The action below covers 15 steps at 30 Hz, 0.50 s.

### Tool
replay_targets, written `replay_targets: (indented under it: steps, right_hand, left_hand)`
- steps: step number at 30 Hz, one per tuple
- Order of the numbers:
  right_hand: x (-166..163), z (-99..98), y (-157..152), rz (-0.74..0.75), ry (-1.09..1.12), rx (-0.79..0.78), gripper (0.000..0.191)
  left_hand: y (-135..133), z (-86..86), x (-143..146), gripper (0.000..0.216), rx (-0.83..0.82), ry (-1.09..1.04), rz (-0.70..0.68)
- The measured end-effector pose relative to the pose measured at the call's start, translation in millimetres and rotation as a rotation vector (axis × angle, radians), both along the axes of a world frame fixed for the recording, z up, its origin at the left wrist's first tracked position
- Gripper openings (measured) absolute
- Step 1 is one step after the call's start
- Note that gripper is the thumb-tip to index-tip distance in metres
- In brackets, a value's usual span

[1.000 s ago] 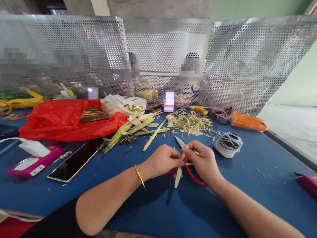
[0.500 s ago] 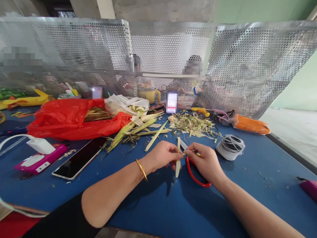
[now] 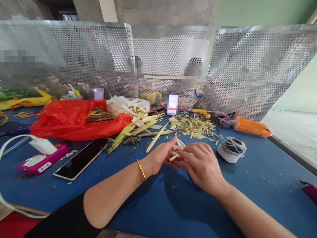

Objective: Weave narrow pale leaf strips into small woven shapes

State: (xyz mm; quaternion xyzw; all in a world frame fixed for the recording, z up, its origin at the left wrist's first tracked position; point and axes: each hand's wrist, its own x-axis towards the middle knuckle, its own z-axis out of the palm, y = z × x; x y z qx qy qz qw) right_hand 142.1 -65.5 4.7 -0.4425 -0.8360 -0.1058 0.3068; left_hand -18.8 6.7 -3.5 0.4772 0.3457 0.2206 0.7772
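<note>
My left hand [image 3: 160,155] and my right hand [image 3: 201,167] meet over the blue table [image 3: 148,205], both pinching a pale leaf strip [image 3: 176,151] between the fingertips. The strip is bent, one end poking up and the other slanting left. My right hand lies palm down and covers the red-handled scissors; only a bit of blade [image 3: 182,143] shows past the fingers. A gold bangle [image 3: 140,169] sits on my left wrist.
A white thread spool [image 3: 231,149] lies right of my hands. Leaf stalks [image 3: 138,130] and a pile of trimmings [image 3: 193,125] lie beyond. A red plastic bag [image 3: 71,119], a phone [image 3: 80,158], a pink case [image 3: 41,160] are left. A perforated metal screen [image 3: 247,69] stands behind.
The strip stood upright between my hands before; now it is bent and lower. My right hand has rolled palm down over the red scissors handle, hiding it.
</note>
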Motion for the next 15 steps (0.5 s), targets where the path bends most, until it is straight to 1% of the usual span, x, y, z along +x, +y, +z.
replay_targets:
  steps: [2,3,5,7,9,11,12,13,15]
  right_hand:
    - [-3.3,1.2,-2.1,0.108,-0.136,-0.014,0.027]
    - [-3.7,1.6,-2.6,0.142,-0.16,-0.013,0.029]
    - [-2.5,2.3,-2.8,0.154,-0.121,0.031,0.031]
    - [0.5,2.9,-2.3,0.077,-0.026,0.098,0.03]
    - [4.2,2.8,-0.5,-0.077,0.05,0.132,0.028]
    - [7.8,1.6,2.6,-0.226,0.071,0.105,0.027]
    - [9.3,0.5,4.5,-0.267,0.067,0.073,0.026]
    - [10.5,-0.7,6.5,-0.279,0.057,0.033,0.024]
    - [12.2,-3.4,9.8,-0.252,0.029,-0.067,0.022]
  left_hand:
    - [-1.6,-1.4,0.8,0.057,-0.003,-0.011,0.046]
    - [-2.4,-1.2,1.1,0.054,0.004,-0.02,0.061]
    - [-3.3,0.5,1.3,0.045,0.05,-0.033,0.059]
    - [-3.4,2.6,1.3,0.032,0.14,-0.017,0.062]
    - [-2.5,3.4,1.4,0.023,0.24,0.035,0.087]
    - [-0.9,2.0,1.7,0.019,0.329,0.089,0.114]
    - [-0.1,0.7,1.8,0.017,0.371,0.112,0.107]
    - [0.7,-0.8,2.0,0.015,0.407,0.134,0.091]
    - [1.6,-3.7,2.2,0.014,0.448,0.178,0.058]
